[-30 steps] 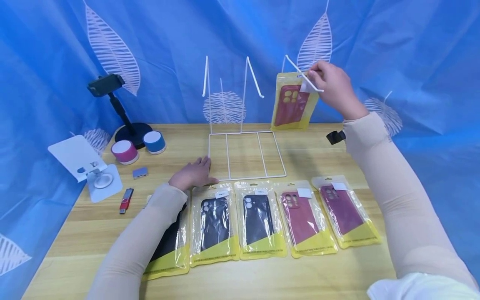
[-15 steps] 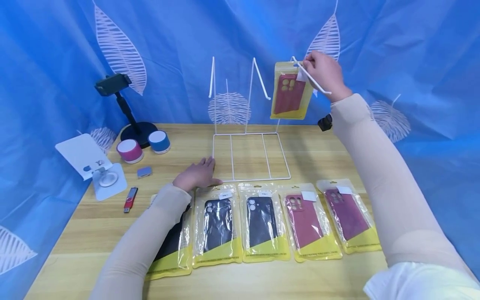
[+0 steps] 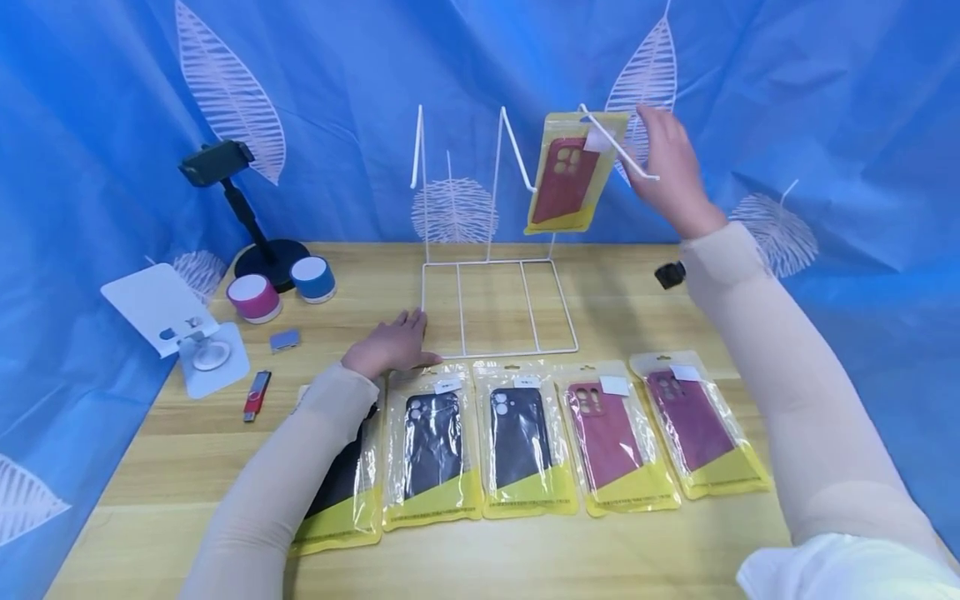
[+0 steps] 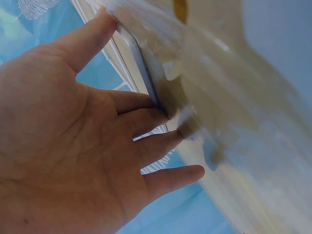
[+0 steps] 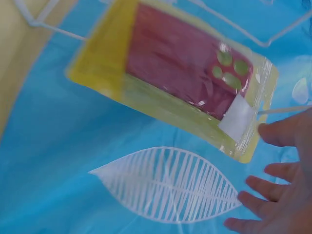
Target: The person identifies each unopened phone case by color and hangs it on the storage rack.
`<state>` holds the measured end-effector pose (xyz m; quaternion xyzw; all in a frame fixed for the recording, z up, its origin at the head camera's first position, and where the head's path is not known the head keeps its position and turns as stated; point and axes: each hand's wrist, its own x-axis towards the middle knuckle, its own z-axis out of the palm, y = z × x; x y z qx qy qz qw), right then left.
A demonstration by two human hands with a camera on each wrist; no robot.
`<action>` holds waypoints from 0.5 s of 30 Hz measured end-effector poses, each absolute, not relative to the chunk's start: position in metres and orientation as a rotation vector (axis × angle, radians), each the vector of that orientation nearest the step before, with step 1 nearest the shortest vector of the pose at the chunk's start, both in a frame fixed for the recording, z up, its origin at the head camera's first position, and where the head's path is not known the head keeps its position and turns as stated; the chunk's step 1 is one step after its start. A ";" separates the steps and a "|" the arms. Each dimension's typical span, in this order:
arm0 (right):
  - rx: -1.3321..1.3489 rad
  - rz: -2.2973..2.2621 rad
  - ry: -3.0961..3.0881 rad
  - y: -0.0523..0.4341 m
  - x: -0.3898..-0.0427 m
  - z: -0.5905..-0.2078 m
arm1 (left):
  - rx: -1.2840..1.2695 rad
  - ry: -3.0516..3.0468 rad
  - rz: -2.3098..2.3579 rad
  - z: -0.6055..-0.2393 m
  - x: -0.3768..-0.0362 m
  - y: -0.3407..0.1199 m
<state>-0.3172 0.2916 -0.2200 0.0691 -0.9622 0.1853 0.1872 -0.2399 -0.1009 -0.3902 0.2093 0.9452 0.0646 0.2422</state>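
A white wire display rack [image 3: 487, 262] stands at the back of the table. On its right-hand hook hangs a yellow-edged clear pouch with a red phone case [image 3: 566, 179], its lower end swung to the left. Just right of that pouch is my right hand [image 3: 670, 171], fingers extended and holding nothing; the right wrist view shows a gap between most fingers and the pouch [image 5: 190, 63]. My left hand [image 3: 390, 346] lies spread at the rack base's front left corner, its fingers reaching the wire. The left wrist view shows its palm [image 4: 87, 131] and straight fingers.
Several pouched phone cases lie in a front row: black ones [image 3: 435, 442], a red one [image 3: 603, 437] and a purplish one [image 3: 690, 421]. My left sleeve partly covers the leftmost. At left are a phone holder [image 3: 251, 221], two small round speakers [image 3: 312, 279], a white stand [image 3: 161, 312] and a USB stick [image 3: 257, 396].
My right hand has hung the pouched red phone case on the right-hand hook, let go and drawn off to the right. The pouch has risen and tilted. My left hand stays at the base.
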 end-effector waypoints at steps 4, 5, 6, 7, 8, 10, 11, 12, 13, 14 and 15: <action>0.251 0.407 -2.892 0.310 -0.278 -0.248 | 0.559 2.588 0.181 -0.387 -0.241 -0.105; 0.274 0.361 -2.967 0.314 -0.268 -0.257 | 0.552 2.588 0.185 -0.387 -0.241 -0.107; 0.304 0.314 -3.044 0.320 -0.259 -0.267 | 0.549 2.588 0.187 -0.386 -0.241 -0.108; 0.338 0.278 -3.126 0.326 -0.251 -0.278 | 0.545 2.587 0.191 -0.386 -0.241 -0.109; 0.387 0.237 -3.204 0.331 -0.243 -0.290 | 0.547 2.587 0.194 -0.386 -0.241 -0.111; 0.470 0.217 -3.355 0.343 -0.229 -0.312 | 0.542 2.585 0.198 -0.385 -0.240 -0.114; 0.515 0.215 -3.400 0.348 -0.224 -0.322 | 0.540 2.583 0.200 -0.385 -0.240 -0.115; 0.544 0.236 -3.444 0.353 -0.220 -0.331 | 0.539 2.582 0.202 -0.385 -0.239 -0.116; 0.564 0.269 -3.478 0.357 -0.216 -0.338 | 0.535 2.581 0.205 -0.384 -0.239 -0.117; 0.583 0.299 -3.496 0.361 -0.213 -0.344 | 0.530 2.579 0.207 -0.384 -0.239 -0.118; 0.586 0.329 -3.509 0.365 -0.211 -0.350 | 0.528 2.577 0.208 -0.383 -0.238 -0.119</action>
